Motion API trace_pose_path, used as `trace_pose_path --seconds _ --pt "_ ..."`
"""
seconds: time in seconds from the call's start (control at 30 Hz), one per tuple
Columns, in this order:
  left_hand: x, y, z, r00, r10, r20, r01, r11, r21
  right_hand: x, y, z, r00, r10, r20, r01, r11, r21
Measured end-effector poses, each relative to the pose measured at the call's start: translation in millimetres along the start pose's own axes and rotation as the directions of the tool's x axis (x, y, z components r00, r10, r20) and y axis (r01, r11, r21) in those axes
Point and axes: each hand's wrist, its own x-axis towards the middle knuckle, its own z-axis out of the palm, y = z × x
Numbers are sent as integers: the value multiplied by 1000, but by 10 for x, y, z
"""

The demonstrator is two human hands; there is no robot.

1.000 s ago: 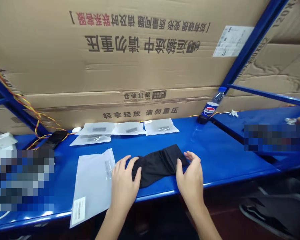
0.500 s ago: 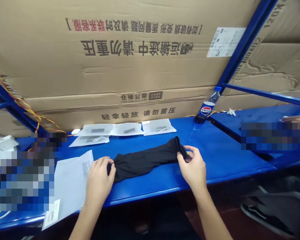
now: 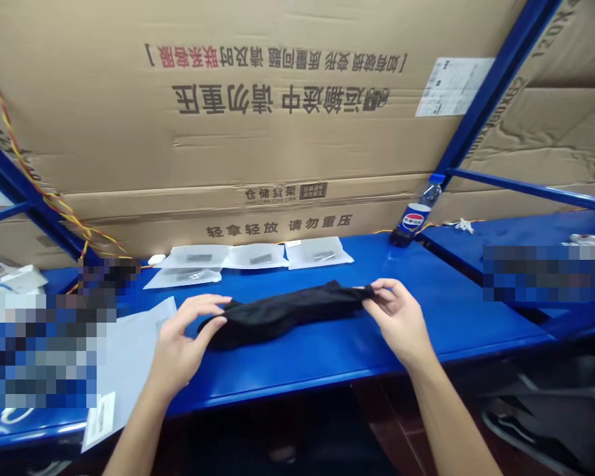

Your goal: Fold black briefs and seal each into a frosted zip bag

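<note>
A long black fabric sleeve [image 3: 287, 313] lies stretched out sideways above the blue shelf, narrow and slightly bunched. At its left end, my left hand [image 3: 186, 334] has the cloth between thumb and fingers, with a loose hold. My right hand [image 3: 395, 314] pinches the opening at the other end between thumb and fingertips and lifts it a little. Left of my left hand lies a large frosted zip bag [image 3: 133, 360] with a white label on its lower corner.
Several small frosted bags [image 3: 258, 256] lie along the back against a cardboard wall [image 3: 287, 152]. A cola bottle [image 3: 416, 211] stands by the blue post [image 3: 490, 86] at the right. Yellow and red wires [image 3: 62, 211] hang at the left. Pixelated areas cover things on both sides.
The right end of the sleeve has gone from a wide, open cuff to a flatter, pulled edge. My hands have moved slightly apart, and the left grip has loosened.
</note>
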Motion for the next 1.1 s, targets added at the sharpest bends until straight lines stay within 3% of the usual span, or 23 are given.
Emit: trace_pose_path --seconds 0.07,0.13,0.2,0.23,0.3,0.37,0.43,0.5,0.6,0.73,0.87,1.0,1.1 --pt "-166 85 -159 980 101 170 -88 993 -84 -160 -24 -218 992 8 128 -12 999 33" --pt "-312 158 -279 926 151 347 -137 989 -64 -310 -47 -403 953 42 300 -20 997 -76" --pt "-383 212 -321 907 160 389 -171 985 -8 -399 -70 -501 922 84 377 -12 982 -189" --pt "-380 228 -305 923 163 348 -181 983 20 -409 -80 -511 928 79 364 5 975 -223" --pt "-297 234 -200 962 172 212 -192 978 77 -355 -91 -458 957 8 289 74 959 -272" --pt "-136 205 -21 974 177 144 -197 970 141 -229 -84 -345 959 -97 265 187 923 -336" --pt "56 162 182 957 167 236 -212 960 181 -85 -55 -221 926 -174 335 308 862 -402" --pt "236 130 348 907 147 394 -225 961 159 34 -23 -126 882 -202 425 392 815 -426" --pt "460 106 468 860 61 506 -105 993 57 179 -22 -49 863 -225 452 422 813 -401" --pt "785 -33 526 876 -78 476 95 995 -13 532 -52 84 927 -151 345 272 901 -338" --pt "1062 -353 701 863 -196 465 251 966 -59 992 143 332 950 -45 309 157 924 -348" --pt "1073 -604 869 848 -248 469 328 940 -97 1141 442 452 945 27 326 99 926 -364" --pt "1041 -658 904 842 -253 476 346 931 -117 1123 500 428 939 48 341 76 937 -341"
